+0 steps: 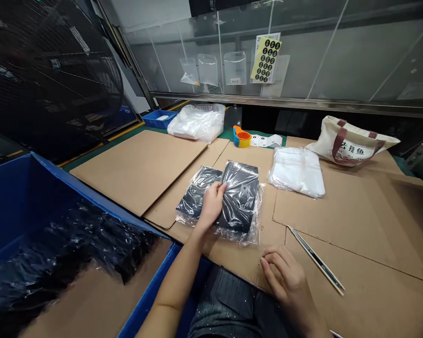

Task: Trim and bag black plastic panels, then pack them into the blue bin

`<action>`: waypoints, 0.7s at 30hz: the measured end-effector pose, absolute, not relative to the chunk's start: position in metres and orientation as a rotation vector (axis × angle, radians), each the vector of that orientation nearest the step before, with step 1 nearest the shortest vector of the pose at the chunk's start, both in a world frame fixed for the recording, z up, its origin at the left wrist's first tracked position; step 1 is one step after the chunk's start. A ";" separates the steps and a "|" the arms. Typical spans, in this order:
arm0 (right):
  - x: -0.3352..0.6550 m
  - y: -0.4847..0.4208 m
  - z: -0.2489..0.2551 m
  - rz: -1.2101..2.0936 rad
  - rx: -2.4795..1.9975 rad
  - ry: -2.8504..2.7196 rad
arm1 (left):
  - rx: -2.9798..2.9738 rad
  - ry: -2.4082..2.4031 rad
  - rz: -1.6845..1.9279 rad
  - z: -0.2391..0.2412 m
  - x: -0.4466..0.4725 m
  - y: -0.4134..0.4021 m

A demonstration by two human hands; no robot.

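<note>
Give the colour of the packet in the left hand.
The packet is black under clear plastic; head view shows it best.

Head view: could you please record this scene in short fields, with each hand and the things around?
Left hand: gripping the left edge of a black pack in clear plastic
Under that pack: another black pack, partly covered
Right hand: loosely curled, nothing visible in it
Nearest the right hand: slim pale tool on cardboard
At left: blue bin with dark plastic-wrapped items
Far right: cloth tote bag
</note>
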State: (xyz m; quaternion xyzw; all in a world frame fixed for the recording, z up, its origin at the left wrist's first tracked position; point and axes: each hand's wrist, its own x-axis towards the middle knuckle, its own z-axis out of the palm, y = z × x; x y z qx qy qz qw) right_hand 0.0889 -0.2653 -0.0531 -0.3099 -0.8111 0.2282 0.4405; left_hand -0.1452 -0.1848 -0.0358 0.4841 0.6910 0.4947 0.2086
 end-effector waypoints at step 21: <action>0.042 -0.166 -0.061 1.924 -1.124 -0.734 | 1.742 2.015 0.833 -0.058 -0.124 -0.194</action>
